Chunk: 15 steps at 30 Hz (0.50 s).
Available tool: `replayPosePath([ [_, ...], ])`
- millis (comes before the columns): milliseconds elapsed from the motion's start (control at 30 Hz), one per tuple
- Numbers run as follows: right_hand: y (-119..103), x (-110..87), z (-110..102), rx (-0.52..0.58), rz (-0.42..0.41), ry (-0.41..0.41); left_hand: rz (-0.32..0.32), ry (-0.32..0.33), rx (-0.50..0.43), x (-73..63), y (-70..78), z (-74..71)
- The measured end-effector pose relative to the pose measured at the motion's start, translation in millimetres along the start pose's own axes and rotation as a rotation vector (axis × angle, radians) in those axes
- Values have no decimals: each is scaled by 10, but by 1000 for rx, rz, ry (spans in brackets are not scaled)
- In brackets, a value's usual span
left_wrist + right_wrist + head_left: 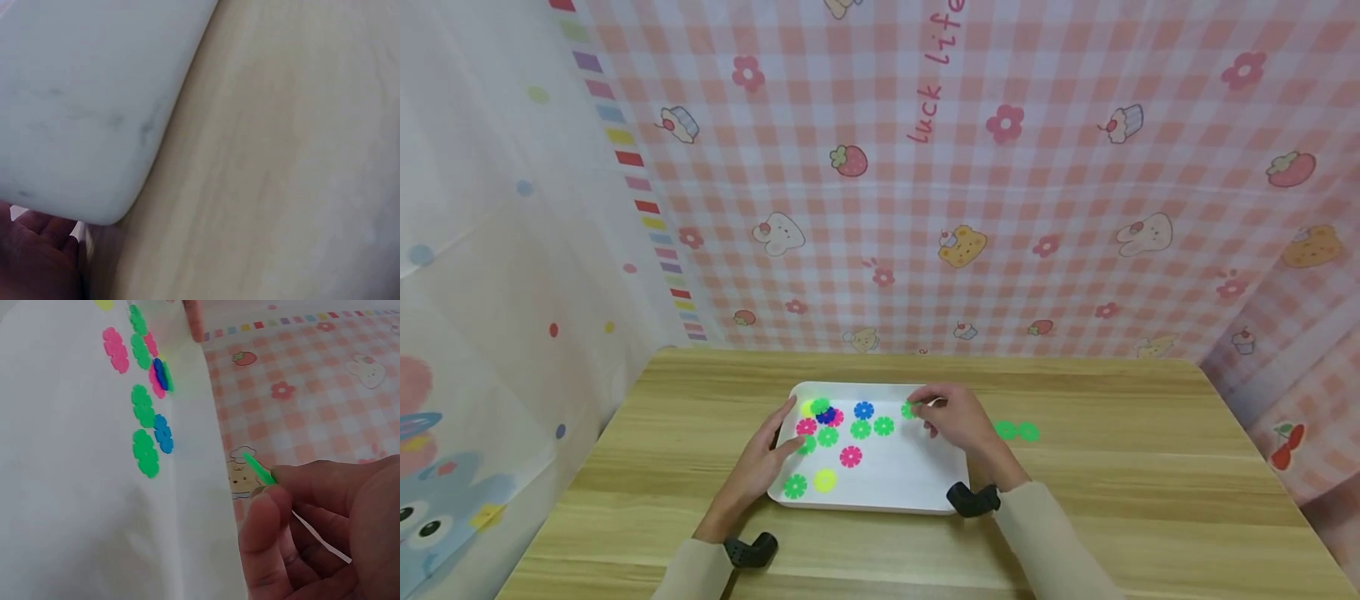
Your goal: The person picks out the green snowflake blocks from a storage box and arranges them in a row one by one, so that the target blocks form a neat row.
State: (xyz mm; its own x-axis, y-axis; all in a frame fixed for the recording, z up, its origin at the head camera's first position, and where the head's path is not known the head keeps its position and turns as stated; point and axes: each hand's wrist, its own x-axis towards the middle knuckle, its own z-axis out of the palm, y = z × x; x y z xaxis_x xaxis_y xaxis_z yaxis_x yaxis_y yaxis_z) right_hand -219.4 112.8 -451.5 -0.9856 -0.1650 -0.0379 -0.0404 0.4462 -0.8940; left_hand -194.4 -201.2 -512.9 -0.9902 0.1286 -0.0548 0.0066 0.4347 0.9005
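A white tray [910, 479] lies on the wooden table with several toothed plastic snowflake discs in green, pink, yellow and blue, mostly in its left half. My left hand [756, 467] grips the tray's left side, thumb over the rim and fingers along the outside. In the left wrist view, the tray's outer face [81, 125] shows above part of that hand [37, 256]. Over the tray's far right part, my right hand [958, 417] pinches a green snowflake disc [258, 467] between thumb and forefinger. A blue disc [863, 410] and two green discs [883, 426] lie left of it.
Two green discs [1017, 431] lie side by side on the table, right of the tray. A pink checked cloth [880, 208] hangs behind the table's far edge. Another patterned cloth [512, 250] hangs at the left.
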Motion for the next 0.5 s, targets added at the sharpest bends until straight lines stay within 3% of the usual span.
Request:
replayPosePath([
  [200,-10,-103,-183,55,22,72,-2,0,-1,3,-1,-14],
  [500,183,-281,-557,110,31,153,-5,-2,-47,2,-6,4],
])
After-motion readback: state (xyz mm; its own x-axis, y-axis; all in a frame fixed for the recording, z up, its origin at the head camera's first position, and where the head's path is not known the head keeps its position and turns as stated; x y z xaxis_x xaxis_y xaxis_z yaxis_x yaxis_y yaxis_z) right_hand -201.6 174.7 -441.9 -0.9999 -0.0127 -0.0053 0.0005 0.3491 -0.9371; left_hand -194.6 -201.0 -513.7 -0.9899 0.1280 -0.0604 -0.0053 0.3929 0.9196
